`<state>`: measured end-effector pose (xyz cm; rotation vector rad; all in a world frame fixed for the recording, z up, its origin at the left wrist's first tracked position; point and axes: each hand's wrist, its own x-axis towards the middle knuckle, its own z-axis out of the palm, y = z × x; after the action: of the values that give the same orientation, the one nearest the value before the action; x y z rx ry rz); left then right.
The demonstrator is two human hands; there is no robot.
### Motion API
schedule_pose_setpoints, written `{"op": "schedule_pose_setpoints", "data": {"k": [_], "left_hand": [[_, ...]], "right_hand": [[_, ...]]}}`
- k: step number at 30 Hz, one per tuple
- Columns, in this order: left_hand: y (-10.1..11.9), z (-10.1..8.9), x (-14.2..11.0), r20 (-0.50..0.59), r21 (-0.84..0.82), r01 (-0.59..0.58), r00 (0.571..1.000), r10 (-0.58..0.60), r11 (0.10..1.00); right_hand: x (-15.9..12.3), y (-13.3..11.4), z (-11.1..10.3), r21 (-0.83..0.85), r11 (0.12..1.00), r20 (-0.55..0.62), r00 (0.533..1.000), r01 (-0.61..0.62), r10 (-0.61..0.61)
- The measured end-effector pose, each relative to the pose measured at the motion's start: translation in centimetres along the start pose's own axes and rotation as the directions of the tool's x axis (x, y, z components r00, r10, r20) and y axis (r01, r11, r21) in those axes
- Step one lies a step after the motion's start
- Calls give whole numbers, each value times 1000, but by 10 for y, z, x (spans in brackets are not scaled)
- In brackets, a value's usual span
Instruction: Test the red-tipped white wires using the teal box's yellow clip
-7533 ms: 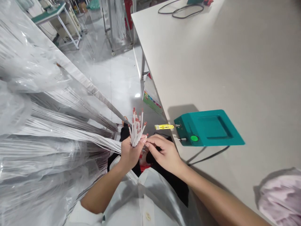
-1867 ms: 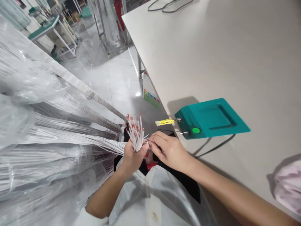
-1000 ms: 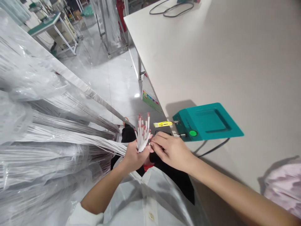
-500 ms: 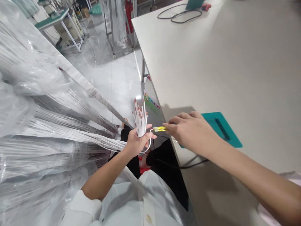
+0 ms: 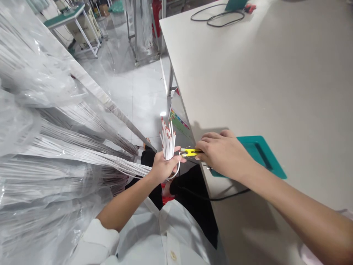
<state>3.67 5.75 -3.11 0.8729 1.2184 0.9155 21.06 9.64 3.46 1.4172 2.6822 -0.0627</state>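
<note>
My left hand is closed around a bundle of white wires, their reddish, copper-looking ends pointing up. One wire bends out of the bundle, and its end meets the pale tip of a small yellow tool with dark marks. Its exact kind I cannot make out. At the table edge, my right hand has its fingers closed on the back of the yellow tool. Beneath that hand and beyond it lies a flat teal plate with a dark slot.
Long bundles of white wires in clear plastic hang over a metal rail on my left. The pale table fills the right side. A black cable crosses its near edge, and another cable lies coiled at the far end.
The yellow tool shows more of its body beyond my right fingers than before. The view has shifted slightly. My left hand still grips the wire bundle.
</note>
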Motion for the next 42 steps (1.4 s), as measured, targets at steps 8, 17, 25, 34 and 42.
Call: {"op": "schedule_pose_setpoints", "data": {"k": [8,17,25,34,42], "left_hand": [[-2,0,2,14,37,18,1000,-19,999],[6,4,-1,-15,92,25,1000,-24,995],[5,0,-3,-25,67,21,1000,-19,998],[5,-9,-10,-9,37,-24,1000,25,999],[10,-5,-10,-2,13,-18,1000,18,1000]], "right_hand": [[0,2,2,-15,1000,1,1000,17,-17],[-8,-3,2,-79,997,-42,999,25,-28],[-7,-5,7,-106,994,-27,999,15,-18],[-9,-7,2,-105,994,-22,999,25,-27],[-7,-12,-2,-231,971,-45,997,55,-67]]}}
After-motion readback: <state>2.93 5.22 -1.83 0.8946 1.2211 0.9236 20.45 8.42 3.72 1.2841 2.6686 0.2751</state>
